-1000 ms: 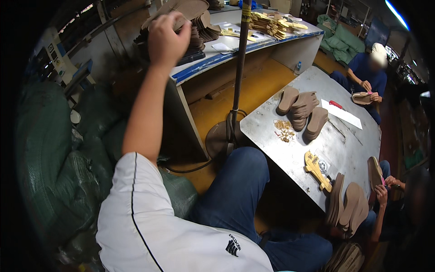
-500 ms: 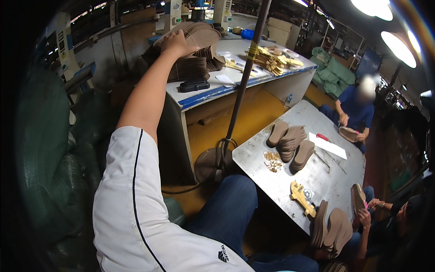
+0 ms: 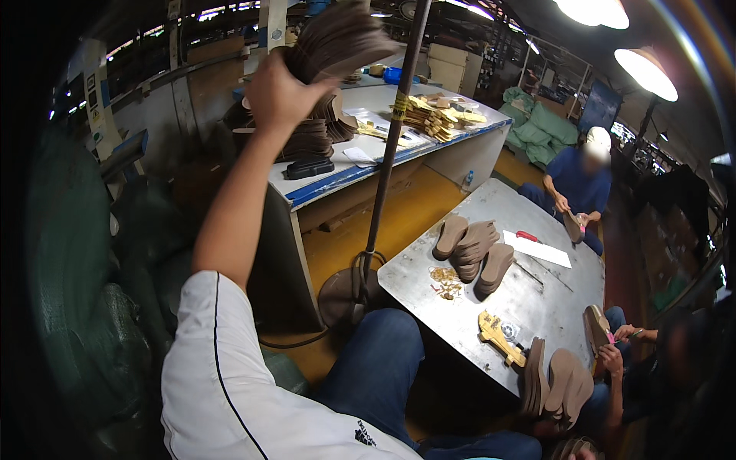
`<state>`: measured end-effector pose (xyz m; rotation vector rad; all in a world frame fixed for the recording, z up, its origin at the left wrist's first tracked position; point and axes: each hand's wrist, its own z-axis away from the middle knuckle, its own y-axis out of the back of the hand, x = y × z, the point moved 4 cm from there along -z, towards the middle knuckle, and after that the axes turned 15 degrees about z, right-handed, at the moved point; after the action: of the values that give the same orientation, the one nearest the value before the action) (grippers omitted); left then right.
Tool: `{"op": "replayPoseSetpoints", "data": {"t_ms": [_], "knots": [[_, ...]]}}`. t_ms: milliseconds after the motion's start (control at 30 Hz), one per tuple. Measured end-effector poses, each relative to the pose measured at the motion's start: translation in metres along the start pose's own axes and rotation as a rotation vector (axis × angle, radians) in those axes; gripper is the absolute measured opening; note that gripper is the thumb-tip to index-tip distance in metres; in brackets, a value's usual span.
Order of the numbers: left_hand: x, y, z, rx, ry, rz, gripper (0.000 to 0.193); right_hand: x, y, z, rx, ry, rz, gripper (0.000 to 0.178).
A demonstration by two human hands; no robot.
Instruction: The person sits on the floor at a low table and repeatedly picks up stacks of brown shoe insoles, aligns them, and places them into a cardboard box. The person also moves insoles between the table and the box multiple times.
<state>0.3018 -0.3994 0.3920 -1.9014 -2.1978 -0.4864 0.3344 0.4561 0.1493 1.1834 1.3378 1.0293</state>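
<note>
My left hand (image 3: 282,96) is raised at the upper left, its thumb and fingers gripping a stack of brown shoe soles (image 3: 341,42). The lifted stack is smeared by motion and hangs above the white bench. Below it, more brown soles (image 3: 308,141) stand piled on the bench's near end, next to a black case (image 3: 309,168). My right hand is not in view.
A blue-edged white bench (image 3: 368,170) bears yellow sole-shaped pieces (image 3: 431,117). A dark pole (image 3: 389,153) stands between me and the bench. The metal table (image 3: 399,264) holds brown soles (image 3: 497,268) and a yellow tool (image 3: 500,337). Two people work on soles at its right side.
My left hand has lifted the stack of shoe soles up off the pile on the bench. The view has shifted slightly. The person in blue has turned the sole they hold.
</note>
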Motion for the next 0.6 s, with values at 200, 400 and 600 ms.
{"op": "replayPoseSetpoints", "data": {"t_ms": [200,400,600], "knots": [[0.175,-0.024,0.175,-1.030,0.546,1.349,0.090,-0.212,0.002,-0.026,0.365,0.597,-0.746,0.119],[0.289,-0.007,0.323,-1.799,0.310,1.380,0.094,-0.241,-0.112,-0.020,-0.181,-0.136,-1.865,0.093],[0.176,-0.017,0.174,-1.373,0.005,0.408,0.091,-0.194,-0.160,0.007,-0.889,0.009,-2.279,0.078]]}}
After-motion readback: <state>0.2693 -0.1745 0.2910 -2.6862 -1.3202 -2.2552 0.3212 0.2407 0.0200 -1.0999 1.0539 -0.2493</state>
